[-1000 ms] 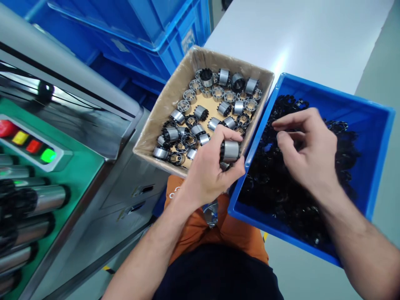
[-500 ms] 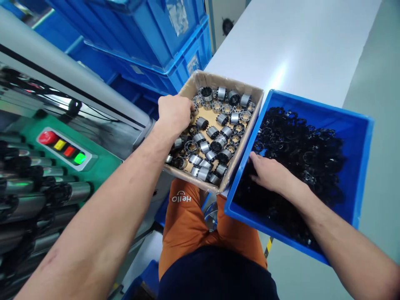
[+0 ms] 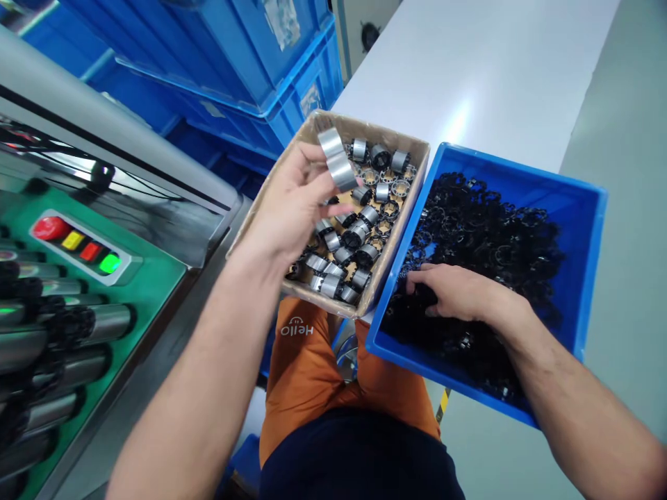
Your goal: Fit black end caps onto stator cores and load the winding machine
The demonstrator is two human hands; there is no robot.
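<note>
My left hand is raised over the near-left side of a cardboard box. Its fingers and thumb are closed on silver metal stator cores, which look like two short cylinders in line. In the box lie several similar silver cores with black toothed ends, along with flat grey rings. Inside the blue bin, my right hand reaches down among a heap of small black plastic parts. Its thumb and forefinger are apart, and I see nothing held between them; the other fingers are partly hidden.
A green machine panel with red, yellow and green buttons stands at left, rows of dark-ended metal cylinders beside it. Blue crates are stacked behind the box. Box and bin rest by a white tabletop.
My left hand has come up out of the box and turned, now with silver cores in its fingers. My right hand stays in the bin, its fingers shifted slightly. The view has moved a little.
</note>
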